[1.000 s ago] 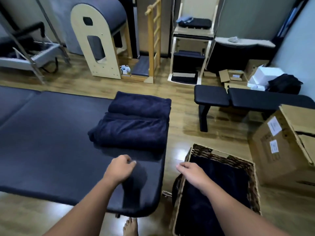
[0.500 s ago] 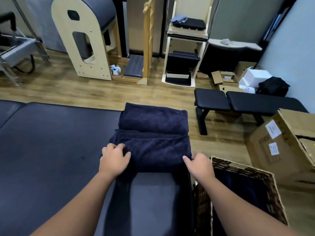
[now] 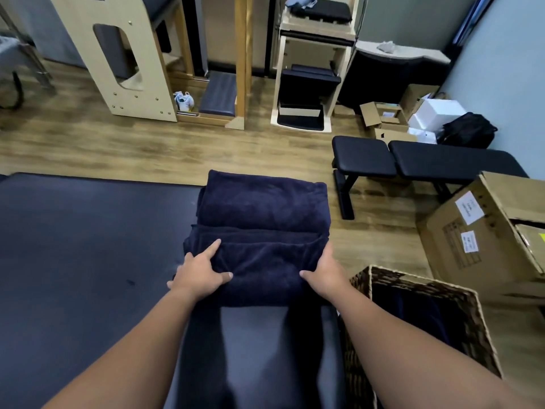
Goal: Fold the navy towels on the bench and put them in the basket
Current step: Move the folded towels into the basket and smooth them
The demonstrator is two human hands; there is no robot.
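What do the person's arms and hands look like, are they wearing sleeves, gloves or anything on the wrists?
Both forearms are bare as far as the picture shows, with no sleeves in view. The left hand and the right hand have no gloves, and no watch, bracelet or ring can be seen on them. Fingernails are short and plain where visible.

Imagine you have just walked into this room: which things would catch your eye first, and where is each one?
First, the navy towels, folded and stacked near the right end of the dark padded bench, with the left hand and right hand holding the nearest one at its sides. Next, the wicker basket on the floor to the right, with dark cloth inside. Behind it sits a large cardboard box.
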